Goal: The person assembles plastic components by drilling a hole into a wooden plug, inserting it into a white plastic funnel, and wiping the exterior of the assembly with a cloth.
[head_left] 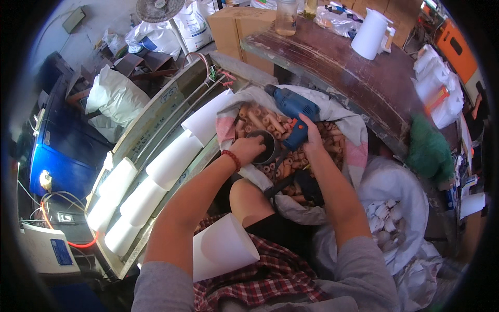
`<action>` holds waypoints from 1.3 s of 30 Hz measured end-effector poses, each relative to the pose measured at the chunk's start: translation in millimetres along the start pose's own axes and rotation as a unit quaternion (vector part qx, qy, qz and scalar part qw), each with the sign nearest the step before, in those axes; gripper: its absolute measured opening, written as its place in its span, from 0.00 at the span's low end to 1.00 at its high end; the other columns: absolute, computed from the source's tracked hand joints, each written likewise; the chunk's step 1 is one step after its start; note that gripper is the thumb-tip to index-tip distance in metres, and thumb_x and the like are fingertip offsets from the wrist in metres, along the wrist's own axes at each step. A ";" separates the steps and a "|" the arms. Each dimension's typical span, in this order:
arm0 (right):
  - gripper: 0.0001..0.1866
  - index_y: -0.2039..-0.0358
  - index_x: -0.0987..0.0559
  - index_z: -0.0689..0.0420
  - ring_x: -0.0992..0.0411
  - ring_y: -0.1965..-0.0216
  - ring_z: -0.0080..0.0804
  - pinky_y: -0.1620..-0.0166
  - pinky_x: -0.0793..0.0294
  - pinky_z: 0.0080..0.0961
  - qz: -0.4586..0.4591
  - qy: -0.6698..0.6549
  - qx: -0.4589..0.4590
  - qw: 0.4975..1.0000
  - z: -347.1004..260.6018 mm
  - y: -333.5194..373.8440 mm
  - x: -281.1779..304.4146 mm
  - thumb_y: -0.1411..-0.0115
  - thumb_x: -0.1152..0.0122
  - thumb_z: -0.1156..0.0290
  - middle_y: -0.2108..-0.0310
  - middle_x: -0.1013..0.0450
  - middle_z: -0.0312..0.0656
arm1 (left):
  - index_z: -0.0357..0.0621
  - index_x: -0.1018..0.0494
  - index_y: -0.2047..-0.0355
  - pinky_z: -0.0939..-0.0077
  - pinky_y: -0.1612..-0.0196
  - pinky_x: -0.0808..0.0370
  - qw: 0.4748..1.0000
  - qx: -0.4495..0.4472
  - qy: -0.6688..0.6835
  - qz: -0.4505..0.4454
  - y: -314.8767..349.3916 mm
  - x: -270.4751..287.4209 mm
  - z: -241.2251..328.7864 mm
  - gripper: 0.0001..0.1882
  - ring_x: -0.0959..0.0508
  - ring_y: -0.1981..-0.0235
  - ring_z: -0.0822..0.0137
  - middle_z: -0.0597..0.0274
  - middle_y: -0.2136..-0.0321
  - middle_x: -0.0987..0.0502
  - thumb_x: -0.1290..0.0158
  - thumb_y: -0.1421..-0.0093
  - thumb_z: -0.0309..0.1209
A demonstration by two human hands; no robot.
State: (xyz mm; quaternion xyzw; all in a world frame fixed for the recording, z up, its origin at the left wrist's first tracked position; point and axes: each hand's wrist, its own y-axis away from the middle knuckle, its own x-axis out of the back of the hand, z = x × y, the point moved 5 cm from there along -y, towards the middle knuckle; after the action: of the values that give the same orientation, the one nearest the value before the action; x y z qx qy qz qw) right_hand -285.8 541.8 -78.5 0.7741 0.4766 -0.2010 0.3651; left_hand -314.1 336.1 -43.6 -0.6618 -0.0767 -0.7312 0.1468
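Observation:
My right hand (312, 136) is closed around the handle of a blue power tool (295, 104) with a black end, which lies over the far rim of an open sack (356, 136). My left hand (248, 150) has its fingers curled over a dark, round, cup-like piece (268, 147). Whether that piece joins the tool, I cannot tell. Beneath both hands the sack holds many small tan tubular pieces (267, 120). On my lap, by the left forearm, lies a white tapered plastic tube (226, 247).
Stacked white tapered tubes (174, 158) lie in a metal frame (156, 117) at left. A white sack with white scraps (405, 192) stands at right. Behind is a dark red table (332, 52) with a white pitcher (370, 34). A black cord (279, 182) hangs near my knee.

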 end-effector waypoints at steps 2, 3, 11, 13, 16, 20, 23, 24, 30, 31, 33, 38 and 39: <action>0.22 0.58 0.28 0.63 0.24 0.66 0.36 0.62 0.25 0.28 0.015 0.033 0.008 0.999 -16.3 15.7 10.5 0.46 0.38 0.59 0.65 0.24 0.46 | 0.47 0.28 0.66 0.63 0.66 0.26 0.999 0.031 0.028 0.011 -1.4 2.4 -2.4 0.08 0.24 0.65 0.57 0.58 0.67 0.29 0.51 0.47 0.26; 0.21 0.58 0.27 0.62 0.24 0.66 0.36 0.62 0.25 0.28 0.021 0.052 0.010 0.998 -23.6 26.2 15.6 0.46 0.37 0.59 0.65 0.24 0.45 | 0.47 0.28 0.66 0.62 0.66 0.26 0.997 0.063 0.045 0.013 1.7 6.8 -4.1 0.08 0.24 0.65 0.56 0.58 0.67 0.28 0.51 0.47 0.26; 0.22 0.57 0.28 0.62 0.24 0.67 0.37 0.66 0.26 0.27 -0.001 0.212 0.065 0.975 -70.3 170.1 10.6 0.46 0.40 0.58 0.64 0.24 0.46 | 0.43 0.25 0.64 0.65 0.64 0.27 0.947 0.167 0.195 0.193 127.5 81.6 -9.1 0.08 0.24 0.69 0.57 0.57 0.69 0.26 0.49 0.45 0.29; 0.23 0.57 0.28 0.64 0.24 0.67 0.38 0.67 0.25 0.27 -0.020 0.239 0.029 0.970 -56.0 212.9 -8.3 0.45 0.42 0.58 0.64 0.24 0.48 | 0.41 0.24 0.64 0.70 0.67 0.27 0.915 0.242 0.268 0.180 180.0 83.4 -14.8 0.08 0.24 0.72 0.62 0.59 0.71 0.26 0.48 0.43 0.29; 0.24 0.56 0.29 0.66 0.24 0.68 0.39 0.68 0.24 0.28 -0.027 0.240 -0.069 0.968 -5.5 252.0 -14.7 0.45 0.44 0.58 0.64 0.25 0.50 | 0.38 0.24 0.63 0.80 0.74 0.30 0.792 0.354 0.460 0.189 256.6 71.8 -16.9 0.08 0.27 0.76 0.74 0.63 0.74 0.24 0.46 0.42 0.29; 0.28 0.50 0.32 0.66 0.23 0.66 0.40 0.68 0.24 0.29 -0.094 0.243 -0.176 0.949 63.6 275.6 -22.5 0.45 0.42 0.58 0.61 0.25 0.52 | 0.36 0.24 0.63 0.85 0.77 0.33 0.727 0.418 0.513 0.183 328.0 69.2 1.8 0.10 0.30 0.79 0.78 0.68 0.78 0.26 0.48 0.39 0.30; 0.29 0.50 0.32 0.66 0.23 0.66 0.41 0.68 0.24 0.30 -0.116 0.263 -0.232 0.929 106.1 274.8 -14.3 0.46 0.42 0.58 0.61 0.25 0.53 | 0.37 0.25 0.61 0.85 0.76 0.34 0.694 0.417 0.562 0.171 359.1 52.1 12.4 0.10 0.31 0.78 0.80 0.69 0.79 0.27 0.48 0.39 0.31; 0.29 0.50 0.32 0.66 0.23 0.66 0.41 0.68 0.24 0.30 -0.122 0.267 -0.234 0.927 111.2 273.2 -14.6 0.46 0.42 0.58 0.61 0.25 0.53 | 0.37 0.25 0.61 0.85 0.75 0.34 0.683 0.412 0.578 0.172 364.8 47.5 17.0 0.10 0.31 0.78 0.80 0.69 0.78 0.27 0.48 0.39 0.31; 0.31 0.51 0.32 0.66 0.23 0.66 0.41 0.67 0.23 0.30 -0.115 0.257 -0.244 0.928 117.0 262.0 2.6 0.48 0.40 0.56 0.62 0.25 0.53 | 0.38 0.26 0.62 0.88 0.73 0.34 0.645 0.430 0.607 0.176 374.8 25.0 23.5 0.09 0.31 0.76 0.81 0.72 0.77 0.28 0.48 0.38 0.30; 0.31 0.51 0.32 0.66 0.23 0.66 0.41 0.67 0.23 0.30 -0.112 0.256 -0.245 0.928 117.9 261.5 4.4 0.48 0.40 0.55 0.62 0.25 0.53 | 0.38 0.26 0.62 0.88 0.73 0.34 0.635 0.429 0.615 0.184 372.2 25.5 22.5 0.08 0.31 0.76 0.82 0.72 0.77 0.28 0.48 0.38 0.30; 0.33 0.50 0.33 0.66 0.23 0.67 0.41 0.68 0.23 0.29 -0.107 0.255 -0.245 0.929 118.1 260.1 6.4 0.49 0.40 0.54 0.62 0.25 0.53 | 0.39 0.26 0.62 0.88 0.73 0.34 0.621 0.433 0.624 0.194 370.6 25.1 19.1 0.08 0.31 0.76 0.82 0.73 0.77 0.28 0.48 0.38 0.30; 0.34 0.50 0.34 0.66 0.23 0.68 0.42 0.68 0.23 0.29 -0.108 0.269 -0.246 0.925 115.8 257.5 0.6 0.49 0.39 0.54 0.63 0.25 0.53 | 0.40 0.25 0.63 0.89 0.75 0.35 0.619 0.429 0.627 0.200 367.2 17.8 11.1 0.08 0.31 0.77 0.82 0.73 0.77 0.28 0.48 0.38 0.31; 0.34 0.50 0.34 0.66 0.23 0.68 0.42 0.69 0.23 0.29 -0.110 0.270 -0.245 0.925 115.7 256.9 0.0 0.49 0.39 0.54 0.63 0.25 0.53 | 0.40 0.25 0.63 0.89 0.75 0.35 0.617 0.428 0.630 0.199 366.1 17.4 10.0 0.08 0.32 0.77 0.82 0.73 0.77 0.28 0.48 0.38 0.31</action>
State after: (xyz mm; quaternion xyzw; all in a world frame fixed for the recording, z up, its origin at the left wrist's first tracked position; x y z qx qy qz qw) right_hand -54.3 382.5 -58.1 0.6286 0.6734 0.1001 0.3759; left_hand -190.3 -8.8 -55.4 0.1002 -0.1360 -0.8062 0.5670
